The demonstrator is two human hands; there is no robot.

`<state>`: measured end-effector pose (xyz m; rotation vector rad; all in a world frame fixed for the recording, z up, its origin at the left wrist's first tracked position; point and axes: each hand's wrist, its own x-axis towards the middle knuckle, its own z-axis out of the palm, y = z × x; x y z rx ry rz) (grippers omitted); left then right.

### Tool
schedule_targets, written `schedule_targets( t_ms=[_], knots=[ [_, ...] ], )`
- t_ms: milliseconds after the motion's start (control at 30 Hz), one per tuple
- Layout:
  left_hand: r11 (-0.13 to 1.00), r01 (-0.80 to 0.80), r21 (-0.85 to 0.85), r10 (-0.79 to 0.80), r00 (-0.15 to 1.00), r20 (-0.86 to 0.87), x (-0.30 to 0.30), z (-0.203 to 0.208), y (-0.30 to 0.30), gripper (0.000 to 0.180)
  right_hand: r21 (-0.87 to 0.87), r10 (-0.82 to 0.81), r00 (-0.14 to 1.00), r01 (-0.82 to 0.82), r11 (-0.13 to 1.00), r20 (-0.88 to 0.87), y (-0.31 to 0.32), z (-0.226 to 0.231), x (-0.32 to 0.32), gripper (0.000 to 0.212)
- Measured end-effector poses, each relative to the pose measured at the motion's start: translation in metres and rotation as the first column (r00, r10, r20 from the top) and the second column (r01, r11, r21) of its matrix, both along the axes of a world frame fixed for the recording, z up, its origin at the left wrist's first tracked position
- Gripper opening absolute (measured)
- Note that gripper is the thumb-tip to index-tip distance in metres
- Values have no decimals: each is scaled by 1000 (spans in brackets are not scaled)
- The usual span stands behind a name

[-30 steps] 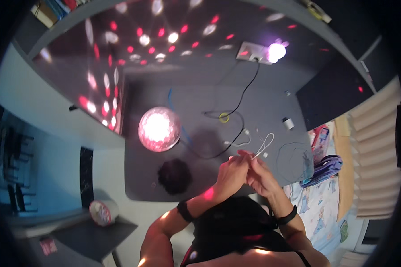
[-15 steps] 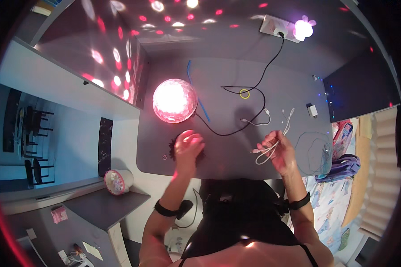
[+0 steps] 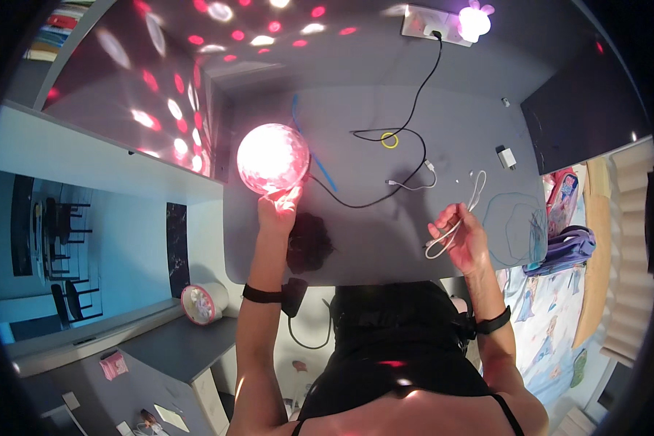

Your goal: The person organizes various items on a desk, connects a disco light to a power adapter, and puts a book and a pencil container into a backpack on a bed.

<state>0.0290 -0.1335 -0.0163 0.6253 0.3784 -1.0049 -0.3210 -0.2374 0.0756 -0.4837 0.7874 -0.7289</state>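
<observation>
Right hand holds my looped white cable; left hand at lamp, grip unclear. Best steadied low, by its base.

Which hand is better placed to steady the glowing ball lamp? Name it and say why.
Likely the left hand: it is at the near edge of the ball lamp, apparently touching it, with nothing else visible in its grasp. The right hand is farther off and holds a looped white cable.

The grey desk bears a black cable, yellow ring, white adapter.
</observation>
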Motion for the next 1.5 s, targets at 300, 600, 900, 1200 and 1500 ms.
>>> schedule_targets(
  t_ms=[300,600,900,1200,1500],
  knots=[
    [996,-91,20,84,971,223,63,1,-49,45,-4,-76,997,76,997,-27,0,-6,-19,30],
    [995,11,-103,12,976,216,139,-48,-89,56,-67,-76,992,70,995,-96,-12,-4,-25,31],
    [963,235,136,-267,911,315,82,-11,-51,39,-76,-88,982,76,994,-168,-29,-16,-49,30],
    [583,-164,796,-807,-4,590,-26,47,81,73,-169,-102,908,35,985,-406,-80,-35,-60,27],
    [530,-353,771,-848,-208,488,-98,10,101,100,-100,128,933,-171,980,-336,-60,-35,-14,26]
  ],
)
